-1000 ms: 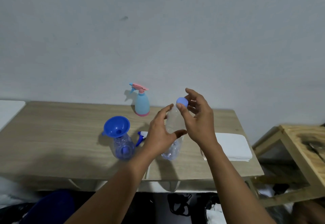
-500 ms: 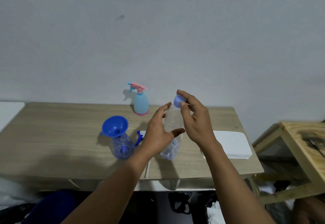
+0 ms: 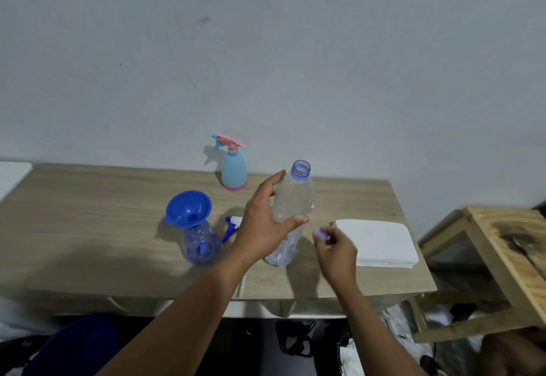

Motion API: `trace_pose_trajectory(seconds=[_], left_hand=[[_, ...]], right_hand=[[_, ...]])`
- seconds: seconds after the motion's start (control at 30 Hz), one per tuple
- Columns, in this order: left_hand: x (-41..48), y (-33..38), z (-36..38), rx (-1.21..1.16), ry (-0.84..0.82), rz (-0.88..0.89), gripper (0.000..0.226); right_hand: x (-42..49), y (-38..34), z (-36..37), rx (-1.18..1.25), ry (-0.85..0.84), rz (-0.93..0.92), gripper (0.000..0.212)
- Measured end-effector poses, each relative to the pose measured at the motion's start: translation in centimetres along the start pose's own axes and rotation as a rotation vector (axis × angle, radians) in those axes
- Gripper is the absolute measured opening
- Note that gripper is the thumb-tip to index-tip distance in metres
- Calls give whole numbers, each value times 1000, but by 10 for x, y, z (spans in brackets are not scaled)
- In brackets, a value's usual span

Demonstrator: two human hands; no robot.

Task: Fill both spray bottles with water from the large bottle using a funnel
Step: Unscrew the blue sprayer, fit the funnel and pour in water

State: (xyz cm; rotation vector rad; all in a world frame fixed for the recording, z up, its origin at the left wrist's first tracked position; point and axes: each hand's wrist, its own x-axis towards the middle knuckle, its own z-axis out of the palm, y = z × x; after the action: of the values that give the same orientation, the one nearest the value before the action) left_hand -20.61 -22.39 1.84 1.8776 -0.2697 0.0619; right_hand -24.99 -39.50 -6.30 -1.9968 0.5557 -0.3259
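The bottle (image 3: 294, 198) is held upright on the desk (image 3: 88, 213), uncapped, by the left grip (image 3: 266, 222), curled round its middle. The cap (image 3: 322, 234) is pinched in the right grip (image 3: 336, 250), just beside it. The funnel (image 3: 189, 208) is seated in the clear sprayer (image 3: 202, 245); the blue sprayer (image 3: 234, 169) is stood by the wall (image 3: 354, 80).
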Motion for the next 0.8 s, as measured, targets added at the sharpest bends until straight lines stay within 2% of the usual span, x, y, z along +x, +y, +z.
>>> trace_pose_trajectory(seconds=[0.1, 0.2, 0.37, 0.43, 0.53, 0.63, 0.7, 0.8], left_hand=[[0, 0, -1, -4, -3, 0, 95], [0, 0, -1, 0, -9, -7, 95], [-1, 1, -2, 4, -13, -3, 95], [-1, 1, -2, 10, -5, -10, 95], [0, 5, -4, 44, 9, -16, 95], [3, 14, -7, 116, 17, -9, 96], [4, 23, -10, 143, 17, -22, 91], [0, 36, -21, 202, -41, -9, 89]], right_hand=[[-22, 44, 14, -121, -177, 94, 6], [-31, 61, 18, -213, -220, 36, 10], [-25, 75, 18, -265, -307, -39, 3], [-24, 69, 17, -271, -272, -118, 22], [-26, 24, 10, -31, -142, -225, 59], [-21, -26, 13, 159, -133, -324, 91], [-18, -49, 21, 277, -154, -345, 97], [-18, -62, 34, 377, -101, -373, 86]])
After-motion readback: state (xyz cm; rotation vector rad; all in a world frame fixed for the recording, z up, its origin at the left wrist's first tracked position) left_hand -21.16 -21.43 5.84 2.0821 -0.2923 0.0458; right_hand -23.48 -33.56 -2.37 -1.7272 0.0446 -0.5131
